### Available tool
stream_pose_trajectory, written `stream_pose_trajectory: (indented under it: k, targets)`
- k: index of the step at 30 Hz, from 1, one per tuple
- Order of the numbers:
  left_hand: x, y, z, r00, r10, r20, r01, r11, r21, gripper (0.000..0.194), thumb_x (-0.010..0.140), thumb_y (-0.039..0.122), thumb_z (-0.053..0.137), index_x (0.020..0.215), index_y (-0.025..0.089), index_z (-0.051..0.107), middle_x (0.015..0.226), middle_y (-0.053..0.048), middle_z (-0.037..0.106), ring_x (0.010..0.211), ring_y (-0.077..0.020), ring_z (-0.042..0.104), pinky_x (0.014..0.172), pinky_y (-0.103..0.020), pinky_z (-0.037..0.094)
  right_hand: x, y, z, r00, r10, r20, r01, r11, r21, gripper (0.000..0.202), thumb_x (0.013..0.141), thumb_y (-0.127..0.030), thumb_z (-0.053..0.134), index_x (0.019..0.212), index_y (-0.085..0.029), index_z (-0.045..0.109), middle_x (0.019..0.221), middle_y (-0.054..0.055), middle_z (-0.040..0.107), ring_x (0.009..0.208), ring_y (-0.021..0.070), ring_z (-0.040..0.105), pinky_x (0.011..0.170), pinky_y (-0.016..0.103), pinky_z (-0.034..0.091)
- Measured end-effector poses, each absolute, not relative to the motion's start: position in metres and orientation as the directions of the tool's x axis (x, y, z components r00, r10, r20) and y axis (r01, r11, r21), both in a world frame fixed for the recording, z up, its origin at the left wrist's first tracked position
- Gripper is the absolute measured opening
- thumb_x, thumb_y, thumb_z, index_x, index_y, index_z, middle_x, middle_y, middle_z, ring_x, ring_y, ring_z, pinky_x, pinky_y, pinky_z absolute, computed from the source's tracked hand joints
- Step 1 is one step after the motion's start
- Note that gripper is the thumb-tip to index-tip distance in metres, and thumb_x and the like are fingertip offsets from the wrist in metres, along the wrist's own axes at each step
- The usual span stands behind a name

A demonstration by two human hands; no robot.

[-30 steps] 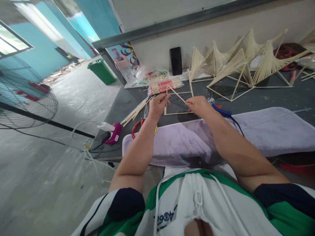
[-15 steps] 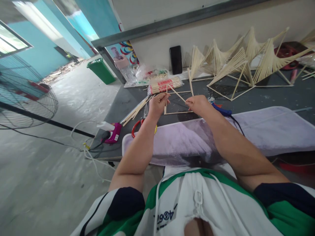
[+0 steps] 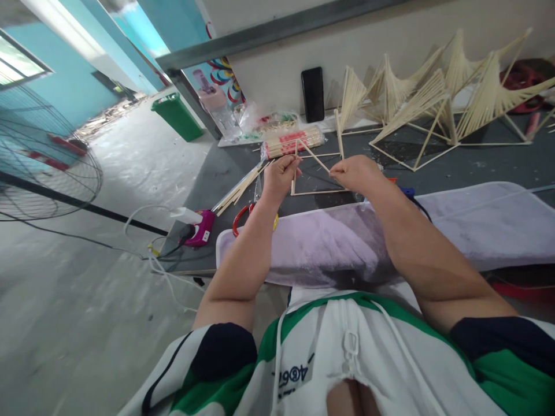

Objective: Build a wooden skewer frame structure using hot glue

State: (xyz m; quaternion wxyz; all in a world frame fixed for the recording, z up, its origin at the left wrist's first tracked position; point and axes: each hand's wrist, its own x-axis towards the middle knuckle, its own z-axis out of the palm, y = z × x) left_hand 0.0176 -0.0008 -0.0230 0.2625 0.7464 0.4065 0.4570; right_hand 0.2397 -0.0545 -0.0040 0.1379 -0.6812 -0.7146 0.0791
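Note:
Pinched in the fingers of my left hand (image 3: 281,174) is an upright wooden stick (image 3: 296,148) at the left of a small stick frame (image 3: 318,192) on the grey table. My right hand (image 3: 356,172) is closed on the lower end of a slanting wooden stick (image 3: 314,155). Its upper end meets the top of the upright stick; whether the two are joined I cannot tell. Another upright stick (image 3: 339,134) stands at the frame's far right corner. Beneath my left forearm lie scissors (image 3: 239,221) with red and yellow handles. A blue tool (image 3: 407,192) with a cord is partly hidden behind my right forearm.
Loose sticks (image 3: 240,188) lie left of my hands, near a pink power strip (image 3: 199,230). Behind are a stick packet (image 3: 295,143), a phone (image 3: 313,94) and a bottle (image 3: 212,107). Fan-shaped stick models (image 3: 407,95) stand at right. A lilac cloth (image 3: 321,245) covers the table's front edge.
The view has shifted slightly. Both hands keep hold of their sticks, and my right hand has moved a little to the right. More of the blue tool is hidden now.

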Motion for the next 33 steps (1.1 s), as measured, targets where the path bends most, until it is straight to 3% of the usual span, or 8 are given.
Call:
stream_pose_trajectory:
  k: [9, 33]
  targets:
    - [0.0182, 0.0001, -0.0242, 0.255, 0.835, 0.488, 0.343, -0.55, 0.762, 0.021, 0.089, 0.034, 0.056, 0.085, 0.02, 0.072, 0.069, 0.0, 0.068, 0.06, -0.0099, 0.06, 0.062, -0.022, 0.05, 0.2424, -0.0549, -0.0056, -0.047, 0.993, 0.111, 0.935, 0.083, -0.346, 0.029, 0.087, -0.039, 0.057, 0.102, -0.031, 0.08, 0.092, 0.003, 0.078, 0.091, 0.0225, 0.067, 0.071, 0.029, 0.046]
    - [0.0177, -0.0016, -0.0225, 0.262, 0.834, 0.486, 0.36, -0.552, 0.752, 0.021, 0.09, 0.033, 0.056, 0.087, 0.02, 0.072, 0.068, 0.001, 0.068, 0.061, -0.01, 0.061, 0.064, -0.021, 0.049, 0.2388, -0.0571, -0.0056, -0.028, 0.994, 0.109, 0.945, 0.062, -0.322, 0.033, 0.087, -0.038, 0.054, 0.108, -0.031, 0.078, 0.101, 0.001, 0.078, 0.094, 0.0211, 0.069, 0.075, 0.028, 0.048]
